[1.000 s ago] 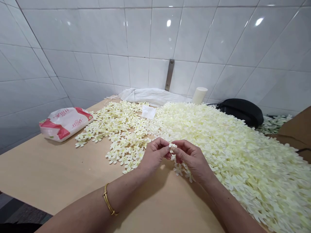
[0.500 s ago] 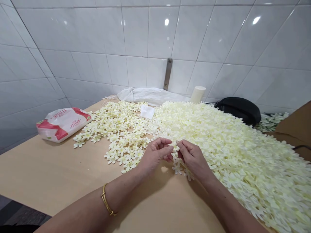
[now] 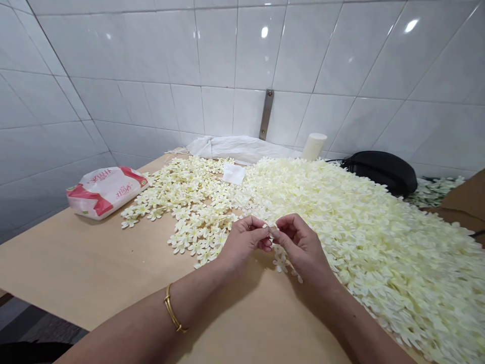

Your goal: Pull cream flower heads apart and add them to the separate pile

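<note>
My left hand [image 3: 242,242] and my right hand [image 3: 301,247] meet above the wooden table [image 3: 94,273], fingertips pinched together on a small cream fabric flower [image 3: 270,228]. A few loose flowers [image 3: 282,263] lie on the table just under my right hand. To the left of my hands spreads a thin layer of separated flowers [image 3: 189,202]. On the right rises a big heap of cream flowers [image 3: 359,222]. A gold bangle [image 3: 173,314] is on my left wrist.
A red and white tissue pack [image 3: 104,189] lies at the far left. At the back wall are a white cloth [image 3: 238,147], a white cylinder [image 3: 313,146] and a black pouch [image 3: 382,172]. A small white square [image 3: 233,173] rests on the flowers. Brown cardboard [image 3: 466,202] stands at right.
My hands stay together on the small flower, with only slight finger movement. The view has shifted a little.
</note>
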### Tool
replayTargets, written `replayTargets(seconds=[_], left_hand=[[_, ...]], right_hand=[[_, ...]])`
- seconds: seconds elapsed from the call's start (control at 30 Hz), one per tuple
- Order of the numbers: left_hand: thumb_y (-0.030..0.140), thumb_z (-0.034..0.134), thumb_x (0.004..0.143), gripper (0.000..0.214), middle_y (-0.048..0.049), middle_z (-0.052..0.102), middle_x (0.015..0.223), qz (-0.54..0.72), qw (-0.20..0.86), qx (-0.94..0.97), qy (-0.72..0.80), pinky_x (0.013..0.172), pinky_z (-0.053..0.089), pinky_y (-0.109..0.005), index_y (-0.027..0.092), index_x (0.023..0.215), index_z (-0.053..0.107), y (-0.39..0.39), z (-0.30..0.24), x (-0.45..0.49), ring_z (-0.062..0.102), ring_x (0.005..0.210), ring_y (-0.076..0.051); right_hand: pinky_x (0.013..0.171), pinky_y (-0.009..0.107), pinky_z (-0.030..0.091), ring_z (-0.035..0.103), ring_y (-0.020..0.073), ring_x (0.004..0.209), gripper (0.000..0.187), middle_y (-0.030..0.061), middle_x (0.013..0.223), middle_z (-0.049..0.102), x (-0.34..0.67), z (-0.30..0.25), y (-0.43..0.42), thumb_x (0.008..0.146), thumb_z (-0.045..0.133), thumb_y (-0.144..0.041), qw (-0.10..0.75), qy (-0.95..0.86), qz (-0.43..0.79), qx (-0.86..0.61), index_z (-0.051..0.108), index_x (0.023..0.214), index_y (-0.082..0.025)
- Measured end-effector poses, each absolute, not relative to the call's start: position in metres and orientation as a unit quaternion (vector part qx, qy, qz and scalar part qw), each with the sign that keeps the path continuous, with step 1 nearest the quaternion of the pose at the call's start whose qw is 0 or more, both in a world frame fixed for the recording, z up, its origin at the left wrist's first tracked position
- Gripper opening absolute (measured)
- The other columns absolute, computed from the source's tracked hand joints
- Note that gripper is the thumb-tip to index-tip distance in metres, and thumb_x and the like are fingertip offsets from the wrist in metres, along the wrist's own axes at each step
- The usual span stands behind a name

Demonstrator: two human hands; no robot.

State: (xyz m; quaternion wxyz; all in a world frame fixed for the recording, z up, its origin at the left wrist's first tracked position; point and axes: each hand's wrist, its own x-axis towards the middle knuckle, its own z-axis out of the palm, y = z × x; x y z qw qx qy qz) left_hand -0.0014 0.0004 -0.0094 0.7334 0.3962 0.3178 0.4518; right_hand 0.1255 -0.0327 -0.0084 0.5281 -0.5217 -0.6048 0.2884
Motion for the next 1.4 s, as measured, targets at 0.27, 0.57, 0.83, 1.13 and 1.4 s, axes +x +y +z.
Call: replayTargets(seconds=[0.27,0.57,0.83,1.13,1.4], left_hand=[[0.011,0.063,0.065,0.009,-0.0002,0.057,0.053,0.421,0.78,0.345,0.308,0.048,0.044,-0.02,0.012,0.069,0.055,0.0016,-0.0112,-0.0006,0.052,0.046,-0.007],[0.027,0.06,0.071,0.014,0.0022,0.056,0.057,0.447,0.677,0.446,0.378,0.047,0.042,-0.019,0.014,0.07,0.054,-0.0015,-0.0058,-0.0009,0.05,0.044,-0.006],[0.018,0.066,0.062,0.01,0.0011,0.056,0.056,0.436,0.664,0.492,0.356,0.051,0.044,-0.021,0.012,0.067,0.059,-0.002,-0.0073,0.0004,0.053,0.048,-0.007],[0.018,0.058,0.073,0.013,-0.0038,0.06,0.056,0.395,0.748,0.412,0.337,0.05,0.045,-0.02,0.011,0.063,0.056,0.0,-0.0113,0.0001,0.054,0.046,-0.008],[0.02,0.059,0.072,0.013,-0.0021,0.059,0.055,0.422,0.712,0.431,0.36,0.051,0.046,-0.021,0.012,0.063,0.055,-0.0018,-0.0104,0.0011,0.054,0.046,-0.008]], right_hand=[[0.057,0.026,0.043,0.052,0.0133,0.064,0.004,-0.0003,0.072,0.051,0.1276,-0.0086,-0.0331,0.078,0.047,-0.018,0.551,-0.613,0.222,-0.521,0.048,0.076,-0.021],[0.05,0.025,0.039,0.049,0.0121,0.057,0.01,0.0022,0.074,0.054,0.1278,-0.0109,-0.0325,0.072,0.043,-0.012,0.519,-0.626,0.197,-0.547,0.049,0.069,-0.019],[0.045,0.022,0.033,0.045,0.0106,0.05,0.005,-0.0043,0.054,0.046,0.127,-0.0083,-0.0334,0.072,0.052,-0.021,0.515,-0.576,0.299,-0.56,0.049,0.073,-0.019],[0.054,0.025,0.036,0.048,0.0132,0.065,0.015,0.0042,0.082,0.053,0.1275,-0.0061,-0.0338,0.07,0.042,-0.008,0.507,-0.654,0.1,-0.552,0.052,0.067,-0.019],[0.046,0.024,0.036,0.044,0.0088,0.052,0.013,0.0054,0.088,0.055,0.129,-0.0084,-0.032,0.068,0.046,-0.012,0.51,-0.623,0.198,-0.559,0.057,0.071,-0.017]])
